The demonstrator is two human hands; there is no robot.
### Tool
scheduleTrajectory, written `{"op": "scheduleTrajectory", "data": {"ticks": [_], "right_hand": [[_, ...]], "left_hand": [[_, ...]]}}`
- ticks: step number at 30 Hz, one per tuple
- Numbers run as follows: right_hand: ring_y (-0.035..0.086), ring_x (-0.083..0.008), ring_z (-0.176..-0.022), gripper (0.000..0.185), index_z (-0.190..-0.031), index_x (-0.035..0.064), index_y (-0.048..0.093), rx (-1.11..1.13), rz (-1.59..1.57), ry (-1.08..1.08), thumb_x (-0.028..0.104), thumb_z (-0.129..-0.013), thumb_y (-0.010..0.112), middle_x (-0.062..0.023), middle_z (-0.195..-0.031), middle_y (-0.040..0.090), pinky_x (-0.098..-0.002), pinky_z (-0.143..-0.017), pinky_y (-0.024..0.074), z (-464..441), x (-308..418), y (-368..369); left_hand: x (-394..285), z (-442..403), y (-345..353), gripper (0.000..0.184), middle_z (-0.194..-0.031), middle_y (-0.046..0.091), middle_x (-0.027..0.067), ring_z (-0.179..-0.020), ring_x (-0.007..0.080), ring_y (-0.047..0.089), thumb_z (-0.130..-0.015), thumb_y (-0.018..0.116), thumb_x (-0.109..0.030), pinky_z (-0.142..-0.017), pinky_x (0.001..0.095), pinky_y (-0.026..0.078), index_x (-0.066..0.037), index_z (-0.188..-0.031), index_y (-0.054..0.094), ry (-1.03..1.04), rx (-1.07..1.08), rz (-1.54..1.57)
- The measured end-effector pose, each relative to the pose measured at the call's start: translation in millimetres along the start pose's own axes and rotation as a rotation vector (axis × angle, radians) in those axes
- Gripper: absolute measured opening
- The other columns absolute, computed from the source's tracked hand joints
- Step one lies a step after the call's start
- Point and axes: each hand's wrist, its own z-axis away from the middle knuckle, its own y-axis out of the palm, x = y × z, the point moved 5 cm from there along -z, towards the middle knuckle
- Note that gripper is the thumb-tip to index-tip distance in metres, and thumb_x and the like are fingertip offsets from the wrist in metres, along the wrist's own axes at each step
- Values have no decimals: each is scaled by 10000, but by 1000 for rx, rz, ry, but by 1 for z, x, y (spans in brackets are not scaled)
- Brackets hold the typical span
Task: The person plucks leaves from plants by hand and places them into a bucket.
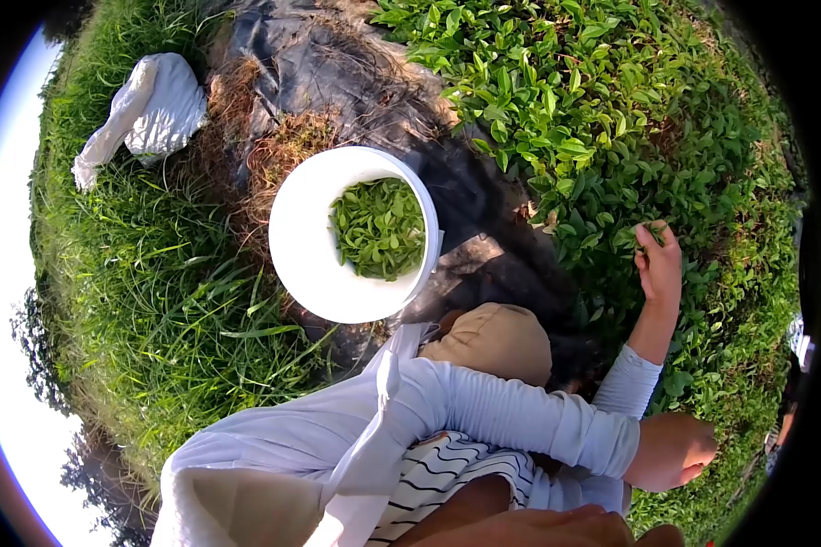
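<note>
My right hand [659,262] reaches in among the shoots of a leafy green bush [566,109] that looks like tea. Its thumb and fingers are bent together around a bit of green leaf. Nearer to my body, my left hand [673,452] hangs over the same foliage, closed, with its fingers curled away from view. Whatever it may hold is hidden. My left sleeve [529,419] crosses above the right forearm. A white bucket [306,237] stands beside my beige-clad knee [497,342], with picked green leaves [383,228] in the bottom.
Dark ground sheeting [292,55] with dry stalks runs between the bush and tall grass [155,264]. A white sack [160,109] lies on the grass at the upper left. At the far right edge, a partly visible white shape [801,342] is too small to identify.
</note>
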Motion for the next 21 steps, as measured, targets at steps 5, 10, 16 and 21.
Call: {"op": "scheduleTrajectory", "data": {"ticks": [5, 10, 16, 21], "right_hand": [[521, -92, -679, 213, -985, 53, 563, -277, -400, -88, 151, -838, 682, -31, -830, 565, -222, -534, 430, -19, -18, -53], [551, -261, -1004, 793, -1337, 59, 330, -466, 208, -122, 388, -746, 744, -169, -1255, 391, -370, -791, 500, -67, 2, -68], [500, -384, -1103, 1033, -1458, 179, 90, -507, 835, -339, 382, -712, 774, -250, -1425, 191, -459, -811, 498, -118, 39, -45], [593, -270, -785, 645, -1395, 161, 322, -213, 1049, -350, 195, -846, 658, -197, -1189, 519, -434, -619, 491, -166, 1, -56]], "left_hand": [[0, -3, 0, 118, -824, 546, 141, -770, 310, 569, -777, 584, -99, -683, 414, 469, 5, -726, 559, -13, -27, -2], [3, -4, 3, 125, -855, 506, 120, -734, 287, 558, -813, 590, -122, -628, 405, 467, -10, -828, 539, 88, 23, -60], [5, -1, 1, 104, -855, 514, 134, -752, 302, 553, -811, 581, -91, -645, 417, 456, -4, -814, 524, 58, 38, -11], [6, -2, -6, 120, -867, 509, 143, -782, 308, 549, -812, 579, -97, -670, 418, 449, 5, -846, 524, 24, 36, 11]]}}
